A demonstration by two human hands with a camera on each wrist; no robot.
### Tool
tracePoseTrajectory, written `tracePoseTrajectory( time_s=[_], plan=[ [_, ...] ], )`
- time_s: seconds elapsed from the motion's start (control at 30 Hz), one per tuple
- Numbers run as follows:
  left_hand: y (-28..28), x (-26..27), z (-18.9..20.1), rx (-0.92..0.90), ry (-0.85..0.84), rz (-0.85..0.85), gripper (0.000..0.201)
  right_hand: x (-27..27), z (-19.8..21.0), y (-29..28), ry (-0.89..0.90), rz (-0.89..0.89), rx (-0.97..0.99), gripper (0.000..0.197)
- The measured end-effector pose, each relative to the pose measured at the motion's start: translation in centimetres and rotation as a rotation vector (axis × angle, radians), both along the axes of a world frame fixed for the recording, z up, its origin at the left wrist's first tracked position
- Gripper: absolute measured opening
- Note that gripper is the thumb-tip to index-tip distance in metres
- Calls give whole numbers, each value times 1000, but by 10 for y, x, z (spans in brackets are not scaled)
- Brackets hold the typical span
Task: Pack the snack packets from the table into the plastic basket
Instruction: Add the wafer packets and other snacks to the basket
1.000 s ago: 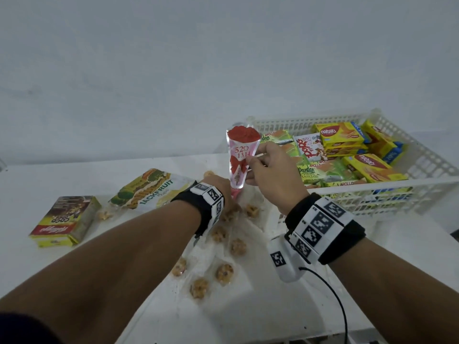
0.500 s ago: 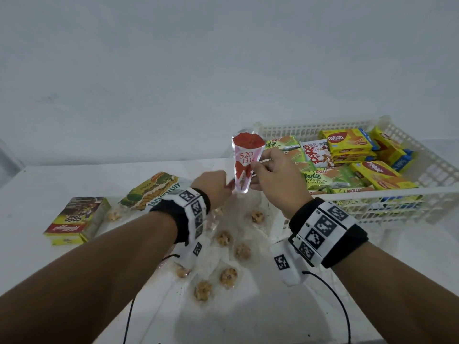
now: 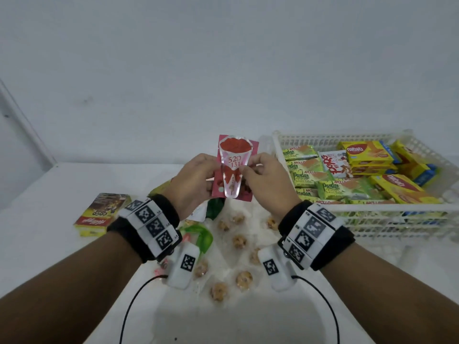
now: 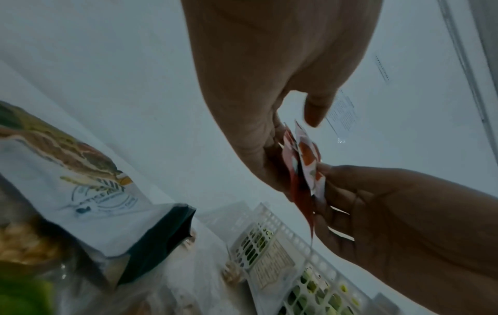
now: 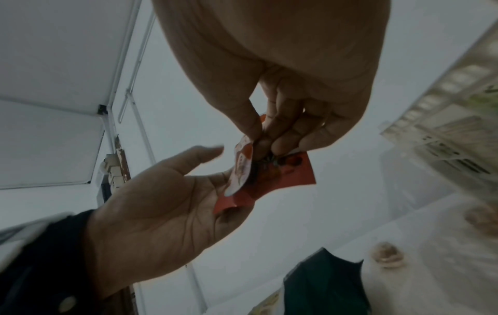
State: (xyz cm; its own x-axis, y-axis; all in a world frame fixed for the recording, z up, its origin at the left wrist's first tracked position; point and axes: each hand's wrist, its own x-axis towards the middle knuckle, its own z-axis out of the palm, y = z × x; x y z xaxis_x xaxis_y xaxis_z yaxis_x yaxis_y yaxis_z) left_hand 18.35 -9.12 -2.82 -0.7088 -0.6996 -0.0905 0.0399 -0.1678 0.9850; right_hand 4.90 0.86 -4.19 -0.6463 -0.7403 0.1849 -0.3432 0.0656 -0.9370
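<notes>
My right hand [image 3: 268, 180] pinches a cone-shaped packet [image 3: 232, 170] with a red top and "520 1314" printed on it, held upright above the table. Flat behind it is a pink-red packet [image 3: 254, 148], held at its left edge by my left hand [image 3: 196, 180]. In the right wrist view the right thumb and fingers [image 5: 269, 136] pinch the cone packet [image 5: 239, 168] in front of the red packet [image 5: 291, 172], and the left thumb [image 5: 199, 155] stands off it. The white plastic basket [image 3: 372, 209] at the right holds several packets.
Clear-wrapped cookies [image 3: 239, 240] and a green wrapper [image 3: 205, 235] lie on the table under my hands. A yellow cereal box [image 3: 101, 214] lies at the left. In the left wrist view a jackfruit bag [image 4: 67, 170] lies near the basket [image 4: 272, 217]. A white wall stands behind.
My left hand has come up off the table with the pink-red packet and met the cone packet in my right hand. Both packets now stand together, higher and more to the left.
</notes>
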Motion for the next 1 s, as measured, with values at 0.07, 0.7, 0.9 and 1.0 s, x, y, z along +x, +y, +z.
tracePoseTrajectory(
  time_s=[0.07,0.7,0.9,1.0],
  plan=[
    [0,4,0,-35,5,-7,27,4,1,-3,-6,12,-11,9],
    [21,-40,29,-243,67,-152,36,-24,36,39,116,-156,-167,11],
    [29,-83,36,-283,62,-122,21,-74,42,53,111,-133,-142,12],
    [31,-109,40,-387,17,-19,17,-114,49,63,149,-150,-91,12]
  ],
)
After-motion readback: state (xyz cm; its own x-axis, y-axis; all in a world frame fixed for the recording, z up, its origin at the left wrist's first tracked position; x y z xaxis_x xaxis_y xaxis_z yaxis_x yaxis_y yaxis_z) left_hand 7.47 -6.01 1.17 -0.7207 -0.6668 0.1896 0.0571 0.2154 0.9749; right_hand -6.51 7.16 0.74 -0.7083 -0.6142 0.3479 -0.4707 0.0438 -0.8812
